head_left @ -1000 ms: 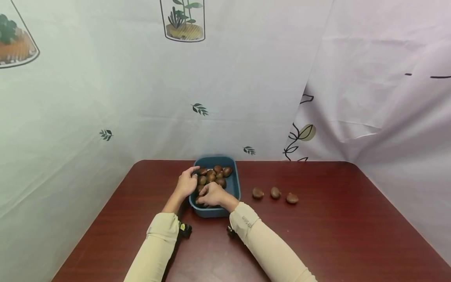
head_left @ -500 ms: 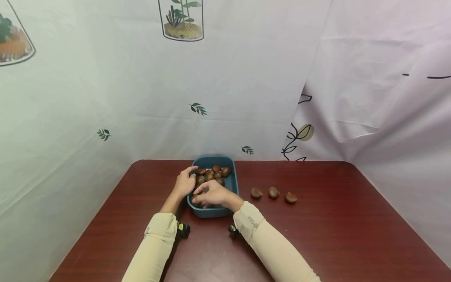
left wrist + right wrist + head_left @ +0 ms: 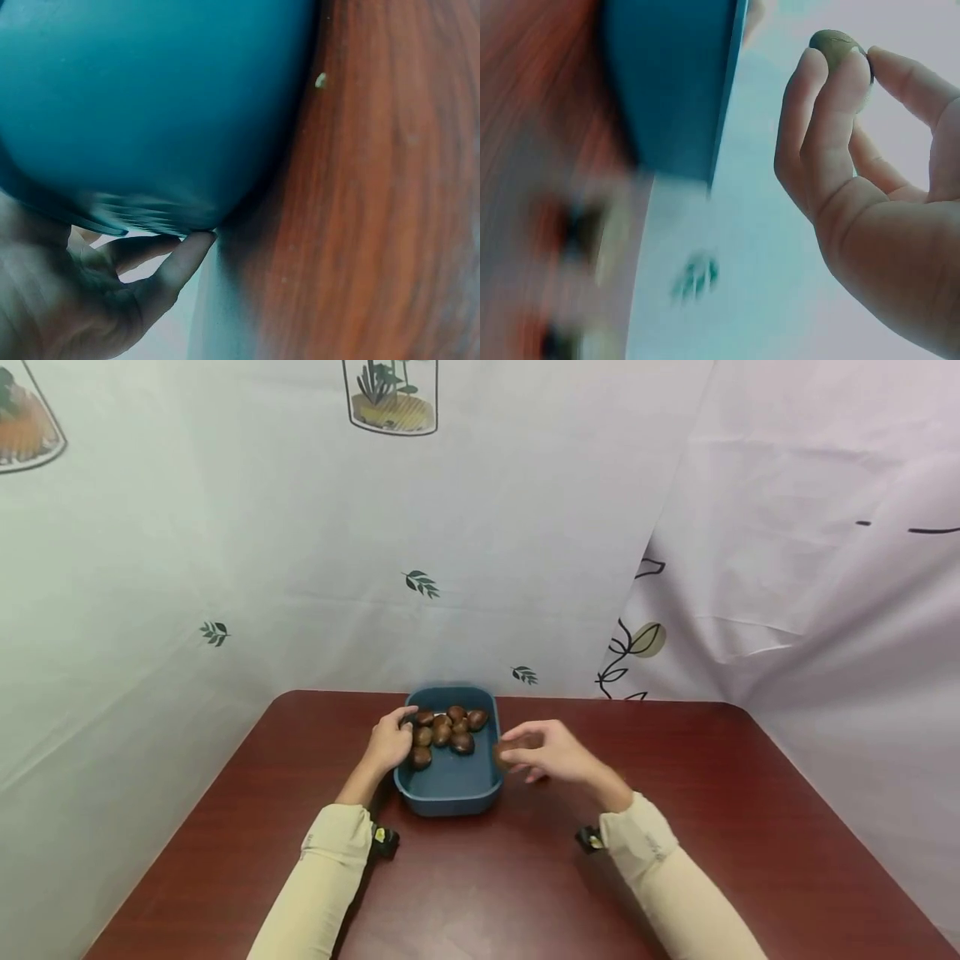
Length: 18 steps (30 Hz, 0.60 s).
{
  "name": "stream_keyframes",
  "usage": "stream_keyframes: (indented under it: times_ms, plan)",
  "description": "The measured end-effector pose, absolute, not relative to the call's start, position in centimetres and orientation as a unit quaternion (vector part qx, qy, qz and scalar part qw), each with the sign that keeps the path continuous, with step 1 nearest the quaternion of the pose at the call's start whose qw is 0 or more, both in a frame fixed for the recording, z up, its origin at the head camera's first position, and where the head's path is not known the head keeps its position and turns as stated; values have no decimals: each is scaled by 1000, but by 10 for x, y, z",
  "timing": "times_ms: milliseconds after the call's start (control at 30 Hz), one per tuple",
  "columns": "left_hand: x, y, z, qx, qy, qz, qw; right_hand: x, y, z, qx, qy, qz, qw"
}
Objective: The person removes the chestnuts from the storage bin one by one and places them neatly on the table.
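A blue plastic bin stands at the back of the table with several brown chestnuts inside, mostly toward its left and far side. My left hand grips the bin's left side; in the left wrist view its fingers press against the outer wall. Just past the bin's right rim, in the air, my right hand pinches a chestnut between thumb and fingertips. The right wrist view shows this chestnut clearly.
Blurred dark shapes lie on the table in the right wrist view, probably loose chestnuts; in the head view my right hand and forearm mostly cover that spot. A white printed cloth hangs behind the table.
My right hand has risen out of the bin and moved right past its rim, carrying a chestnut. The bin's near part now shows bare. My left hand keeps its place.
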<state>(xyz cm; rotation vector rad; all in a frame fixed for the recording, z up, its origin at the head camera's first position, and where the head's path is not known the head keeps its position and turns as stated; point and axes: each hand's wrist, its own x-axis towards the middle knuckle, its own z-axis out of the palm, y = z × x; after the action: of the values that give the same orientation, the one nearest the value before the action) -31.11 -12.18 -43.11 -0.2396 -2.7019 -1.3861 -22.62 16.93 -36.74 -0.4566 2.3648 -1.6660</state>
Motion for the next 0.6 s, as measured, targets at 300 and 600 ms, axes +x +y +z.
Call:
stream_keyframes:
  times_ms: [300, 600]
  plan:
    - [-309, -124, -425, -84, -886, -455, 38, -216, 274, -382, -37, 822, -563, 72]
    - [-309, -122, -429, -83, -884, -459, 34, -210, 332, -401, 61, 828, -552, 76]
